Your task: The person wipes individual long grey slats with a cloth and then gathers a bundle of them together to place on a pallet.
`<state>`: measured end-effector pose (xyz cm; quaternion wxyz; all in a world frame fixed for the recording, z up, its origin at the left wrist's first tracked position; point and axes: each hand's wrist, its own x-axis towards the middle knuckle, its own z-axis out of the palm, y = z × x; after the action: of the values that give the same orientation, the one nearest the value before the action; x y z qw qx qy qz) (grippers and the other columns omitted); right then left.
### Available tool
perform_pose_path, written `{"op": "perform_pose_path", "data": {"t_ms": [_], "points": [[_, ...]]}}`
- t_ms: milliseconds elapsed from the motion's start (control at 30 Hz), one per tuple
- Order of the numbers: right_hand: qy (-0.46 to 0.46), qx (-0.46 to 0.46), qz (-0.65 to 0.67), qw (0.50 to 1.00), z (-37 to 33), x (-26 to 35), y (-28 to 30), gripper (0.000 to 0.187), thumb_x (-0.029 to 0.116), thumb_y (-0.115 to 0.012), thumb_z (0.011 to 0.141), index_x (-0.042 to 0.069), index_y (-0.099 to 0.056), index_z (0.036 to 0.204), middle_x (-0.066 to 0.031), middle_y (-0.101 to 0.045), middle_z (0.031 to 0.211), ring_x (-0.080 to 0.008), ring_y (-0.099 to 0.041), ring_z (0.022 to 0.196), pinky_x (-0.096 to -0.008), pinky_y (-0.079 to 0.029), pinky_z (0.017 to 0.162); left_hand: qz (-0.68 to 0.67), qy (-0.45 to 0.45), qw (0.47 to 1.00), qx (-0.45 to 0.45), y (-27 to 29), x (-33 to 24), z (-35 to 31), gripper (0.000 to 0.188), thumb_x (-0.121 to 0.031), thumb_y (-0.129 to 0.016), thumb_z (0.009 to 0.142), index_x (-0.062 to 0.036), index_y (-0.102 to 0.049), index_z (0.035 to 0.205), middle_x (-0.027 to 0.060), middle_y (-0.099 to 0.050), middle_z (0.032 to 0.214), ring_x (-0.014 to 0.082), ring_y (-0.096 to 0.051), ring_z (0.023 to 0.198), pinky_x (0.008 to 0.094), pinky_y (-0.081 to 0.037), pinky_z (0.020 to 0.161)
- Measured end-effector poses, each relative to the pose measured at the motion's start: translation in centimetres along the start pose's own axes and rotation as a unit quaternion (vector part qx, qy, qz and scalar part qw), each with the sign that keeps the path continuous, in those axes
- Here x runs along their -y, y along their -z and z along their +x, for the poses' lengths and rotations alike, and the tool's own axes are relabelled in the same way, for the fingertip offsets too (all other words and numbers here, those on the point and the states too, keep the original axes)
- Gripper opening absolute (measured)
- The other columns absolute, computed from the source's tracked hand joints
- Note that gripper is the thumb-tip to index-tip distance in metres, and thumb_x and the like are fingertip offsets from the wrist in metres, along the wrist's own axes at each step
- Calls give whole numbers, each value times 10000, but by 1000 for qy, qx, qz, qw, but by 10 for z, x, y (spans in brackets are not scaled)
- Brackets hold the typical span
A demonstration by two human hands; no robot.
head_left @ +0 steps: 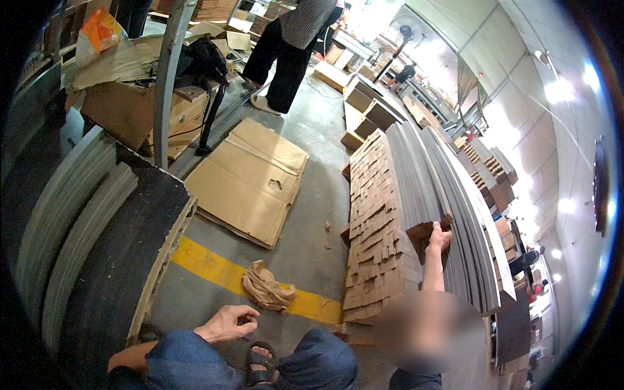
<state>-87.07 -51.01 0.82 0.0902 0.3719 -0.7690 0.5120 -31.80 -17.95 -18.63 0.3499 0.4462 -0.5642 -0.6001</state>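
- Right over there, the person's right hand (440, 239) is closed around the end of a brown wooden piece (421, 235), at the grey boards (416, 169) beside a stepped brown stack (372, 240).
- Left hand (227, 324) is loosely curled near the knee; whether it grips anything, I can't tell.
- Crumpled brown paper (265, 287) lies across the yellow stripe (208, 263).

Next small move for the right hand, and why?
I'd probably lift the brown piece with the right hand: the fingers are on it, at the stacked grey panels. The left hand is by the left knee, too far to help.
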Motion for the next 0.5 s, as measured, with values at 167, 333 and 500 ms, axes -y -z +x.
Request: {"op": "perform_pose_path", "data": {"t_ms": [167, 333, 500], "points": [[-53, 22, 14, 998, -12, 26, -12, 734, 309, -831, 745, -116, -527, 1261, -280, -562, 1324, -387, -528, 1262, -451, -406, 1070, 24, 1, 1000, 0, 5, -4, -4, 375, -229, -681, 889, 20, -654, 1168, 126, -717, 1003, 187, -678, 930, 330, -541, 847], [24, -18, 60, 998, 1, 9, -5, 713, 245, -888, 660, -110, -575, 1194, -264, -597, 1272, -363, -587, 1172, -439, -458, 995, 4, 19, 1000, 20, -1, 1, 1, 385, -237, -705, 889, 2, -656, 1186, 112, -719, 1025, 180, -670, 956, 331, -539, 856], [130, -30, 120, 984, -11, 10, -1, 641, 220, -863, 681, -99, -589, 1166, -158, -626, 1060, -312, -613, 974, -420, -481, 913, 26, 55, 998, 21, -4, -15, 2, 361, -216, -716, 882, -5, -673, 1171, 100, -723, 1025, 174, -671, 954, 332, -542, 856]]}}
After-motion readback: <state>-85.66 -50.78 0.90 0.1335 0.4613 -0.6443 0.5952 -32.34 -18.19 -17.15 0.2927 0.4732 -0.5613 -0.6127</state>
